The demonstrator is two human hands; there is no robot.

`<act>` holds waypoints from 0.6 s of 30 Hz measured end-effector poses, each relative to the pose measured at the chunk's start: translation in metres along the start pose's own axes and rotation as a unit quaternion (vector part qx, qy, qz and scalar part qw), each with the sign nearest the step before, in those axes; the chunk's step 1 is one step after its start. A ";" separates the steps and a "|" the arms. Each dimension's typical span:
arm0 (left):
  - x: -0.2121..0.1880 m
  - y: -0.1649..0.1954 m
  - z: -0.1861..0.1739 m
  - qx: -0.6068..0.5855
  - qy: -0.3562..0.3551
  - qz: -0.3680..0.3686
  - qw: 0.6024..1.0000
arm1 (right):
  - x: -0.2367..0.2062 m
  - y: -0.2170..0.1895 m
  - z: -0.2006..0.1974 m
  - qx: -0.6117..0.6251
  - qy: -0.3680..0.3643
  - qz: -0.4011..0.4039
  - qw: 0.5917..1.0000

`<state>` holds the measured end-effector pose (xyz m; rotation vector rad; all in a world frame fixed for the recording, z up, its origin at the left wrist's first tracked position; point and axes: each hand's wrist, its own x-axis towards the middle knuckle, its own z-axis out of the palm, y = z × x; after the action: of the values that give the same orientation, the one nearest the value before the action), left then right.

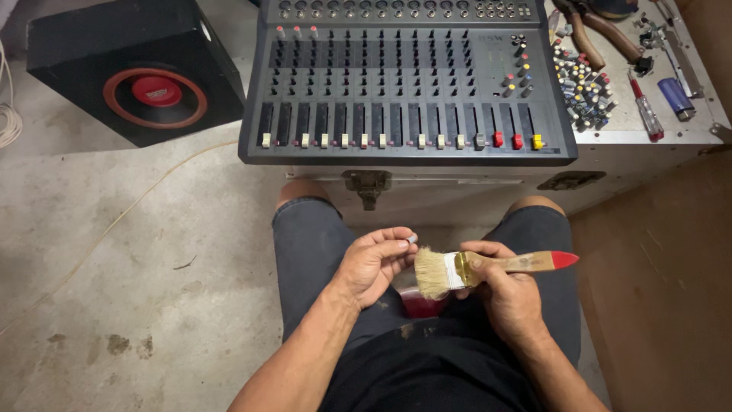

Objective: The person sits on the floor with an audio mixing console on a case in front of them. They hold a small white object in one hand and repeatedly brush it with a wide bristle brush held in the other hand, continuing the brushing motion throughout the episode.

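Observation:
My right hand (507,294) grips a flat paint brush (488,267) with a wooden handle, a red handle tip and pale bristles that point left. My left hand (372,263) pinches a tiny grey knob cap (412,239) between thumb and fingertips, just left of the bristles. Both hands hover over my lap, between my knees. A large grey audio mixer (404,84) with rows of knobs and faders lies on a case in front of me.
A black speaker box (137,72) with a red-ringed cone stands on the concrete floor at the upper left. Right of the mixer lie several loose knobs (583,88), pliers (602,34), a screwdriver (648,114) and a blue lighter (675,98). A red object (419,307) sits between my legs.

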<state>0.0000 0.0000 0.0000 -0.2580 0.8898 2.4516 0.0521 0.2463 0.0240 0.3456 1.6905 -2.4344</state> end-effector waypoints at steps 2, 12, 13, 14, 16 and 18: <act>-0.001 -0.001 -0.002 -0.003 0.003 -0.005 1.000 | -0.003 -0.007 0.009 0.008 0.018 -0.003 1.000; 0.013 -0.025 -0.022 0.031 -0.023 -0.002 0.999 | -0.007 -0.016 0.023 -0.009 0.027 -0.119 0.992; 0.015 -0.025 -0.025 0.032 -0.015 -0.013 0.999 | -0.010 -0.012 0.023 0.012 0.016 -0.115 0.993; 0.012 -0.029 -0.028 0.031 -0.010 -0.025 0.999 | -0.012 -0.008 0.023 0.032 0.003 -0.111 0.993; 0.015 -0.026 -0.030 0.037 -0.012 -0.037 0.999 | -0.009 -0.006 0.022 0.044 -0.011 -0.098 0.994; 0.015 -0.024 -0.026 0.029 -0.010 -0.040 0.999 | -0.011 -0.006 0.021 0.027 -0.009 -0.061 0.998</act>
<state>0.0006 0.0049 -0.0383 -0.2448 0.9220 2.3471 0.0586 0.2285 0.0390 0.2324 1.6889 -2.5646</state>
